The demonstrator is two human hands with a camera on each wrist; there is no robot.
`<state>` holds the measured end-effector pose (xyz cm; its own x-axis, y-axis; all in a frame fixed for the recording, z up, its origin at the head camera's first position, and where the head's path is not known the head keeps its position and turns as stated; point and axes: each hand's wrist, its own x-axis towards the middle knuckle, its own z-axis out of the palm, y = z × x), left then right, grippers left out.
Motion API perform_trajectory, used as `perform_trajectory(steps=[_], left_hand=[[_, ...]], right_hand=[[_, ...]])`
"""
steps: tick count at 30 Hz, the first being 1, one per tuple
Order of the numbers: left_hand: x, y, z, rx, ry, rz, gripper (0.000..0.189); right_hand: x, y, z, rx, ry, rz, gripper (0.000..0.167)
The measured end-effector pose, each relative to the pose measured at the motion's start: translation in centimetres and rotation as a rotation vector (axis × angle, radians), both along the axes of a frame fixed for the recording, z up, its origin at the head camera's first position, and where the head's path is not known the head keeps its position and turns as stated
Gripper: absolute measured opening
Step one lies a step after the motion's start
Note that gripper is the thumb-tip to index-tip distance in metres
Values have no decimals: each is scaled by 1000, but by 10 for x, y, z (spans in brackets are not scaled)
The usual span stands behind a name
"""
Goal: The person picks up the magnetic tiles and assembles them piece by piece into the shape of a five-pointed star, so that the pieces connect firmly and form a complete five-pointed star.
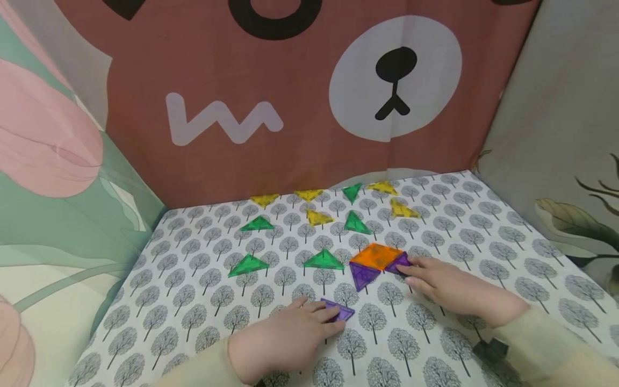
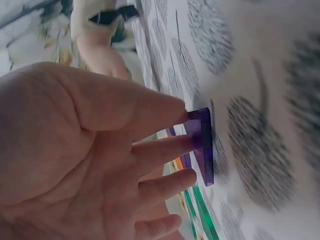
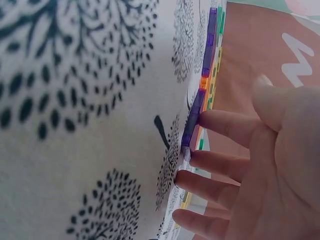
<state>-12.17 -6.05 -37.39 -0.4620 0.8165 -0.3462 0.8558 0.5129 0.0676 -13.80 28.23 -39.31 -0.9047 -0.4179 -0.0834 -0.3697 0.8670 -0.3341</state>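
Flat translucent triangle tiles lie on a tree-print cloth. With straight fingertips and thumb, my left hand (image 1: pixel 285 333) touches a purple triangle tile (image 1: pixel 345 313) nearest me, partly covering it. The left wrist view shows this tile (image 2: pixel 202 150) nearly edge-on, thumb tip at one end. Farther right, my right hand (image 1: pixel 442 285) has its fingers extended. Its index fingertip rests at a second purple triangle tile (image 1: pixel 398 264), seen edge-on in the right wrist view (image 3: pixel 194 117). That tile borders an orange piece (image 1: pixel 374 256); a third purple triangle tile (image 1: pixel 365 276) adjoins the orange piece's left side.
Green triangle tiles (image 1: pixel 323 260) and yellow triangle tiles (image 1: pixel 318 217) are spread over the cloth (image 1: pixel 193 306) beyond my hands. A bear-print curtain (image 1: pixel 300 161) stands along the back edge, with printed fabric (image 1: pixel 63 215) at the left and another hanging (image 1: pixel 556 134) at the right.
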Motion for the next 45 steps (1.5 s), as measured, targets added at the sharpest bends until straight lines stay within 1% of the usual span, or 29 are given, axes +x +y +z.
perform_trajectory(steps=[3, 5, 8, 9, 11, 15, 18, 20, 23, 26, 30, 36, 40, 42, 45], left_hand=[[-3, 23, 0, -47, 15, -58, 71], [-6, 39, -2, -69, 4, -78, 77], [-9, 61, -7, -81, 21, -101, 81], [-9, 68, -9, -78, 39, -105, 81], [-9, 80, -13, -66, 69, -101, 73], [-7, 103, -19, -40, 138, -82, 66], [-9, 115, -20, -41, 159, -71, 69], [-11, 119, -19, -43, 166, -74, 68], [-15, 125, -17, -48, 161, -69, 72], [-18, 130, -16, -66, 160, -56, 76], [-22, 134, -16, -75, 168, -46, 75], [-26, 135, -16, -44, 183, -18, 66], [-28, 136, -17, -53, 186, -4, 65], [-28, 136, -17, -61, 178, -5, 66], [-26, 130, -16, -42, 152, 1, 69]], right_hand=[[-2, 1, 2, -17, -13, -24, 54], [-3, 1, 3, -24, -33, -38, 53], [-4, 0, 4, -41, -70, -49, 51], [-4, 0, 4, -47, -80, -51, 51], [-3, 0, 4, -61, -88, -51, 51], [-1, 0, 4, -72, -68, -43, 52], [-1, 0, 3, -75, -46, -42, 52], [-1, 0, 3, -75, -41, -46, 51], [-1, 1, 2, -76, -50, -56, 50], [-2, 1, 1, -74, -58, -50, 51], [-1, 1, 0, -73, -54, -42, 51], [0, -1, 2, -68, -30, -19, 49], [-1, -2, 2, -55, -21, -10, 49], [-1, -2, 2, -46, -21, -8, 49], [-2, -1, 2, -35, -24, -8, 49]])
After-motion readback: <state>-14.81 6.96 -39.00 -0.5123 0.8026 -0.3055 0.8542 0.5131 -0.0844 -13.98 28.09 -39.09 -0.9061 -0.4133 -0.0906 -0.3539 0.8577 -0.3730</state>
